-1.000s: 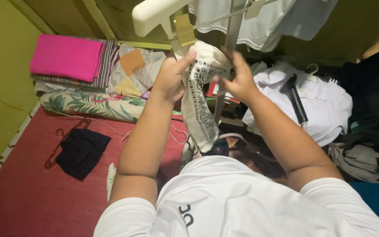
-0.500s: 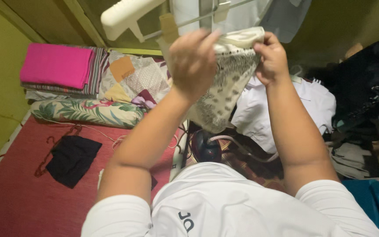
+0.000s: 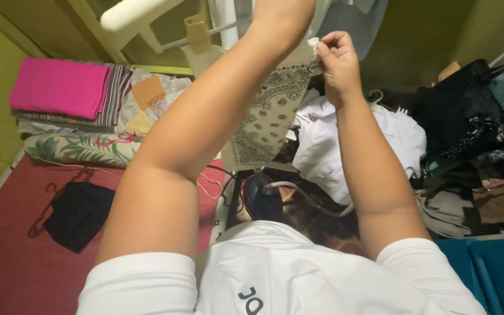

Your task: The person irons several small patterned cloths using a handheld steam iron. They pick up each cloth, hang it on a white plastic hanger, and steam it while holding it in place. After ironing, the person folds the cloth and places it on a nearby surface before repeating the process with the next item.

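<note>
Both of our hands are lifting a patterned cream cloth (image 3: 263, 119) up toward the white rack (image 3: 129, 14) above us. Our right hand (image 3: 336, 58) is pinching the cloth's upper corner between thumb and curled fingers, closed tightly on the hem, so the fabric is hanging straight down and spreading open instead of bunching. Our left hand is reaching past the top edge of the view, so only the wrist and forearm (image 3: 205, 116) are showing; we cannot tell how far it is open or what it is gripping, though the arm is crossing in front of the cloth's other side. The cloth is dangling in the air between our arms, just beside a tan clip (image 3: 196, 34) on the rack's bar, its lower point hanging above a dark steam iron (image 3: 262, 195) that is sitting near the right edge of the red mat (image 3: 18, 268).

On the mat a black garment (image 3: 77, 214) is lying flat on a hanger near the left edge. Along the mat's far edge a leaf-print pillow (image 3: 77, 149) is resting, with a folded pink fabric (image 3: 56, 87) stacked on striped cloth behind it. To the right a white shirt (image 3: 345, 146) is lying crumpled in a heap, beside a pile of dark clothes (image 3: 468, 116).
</note>
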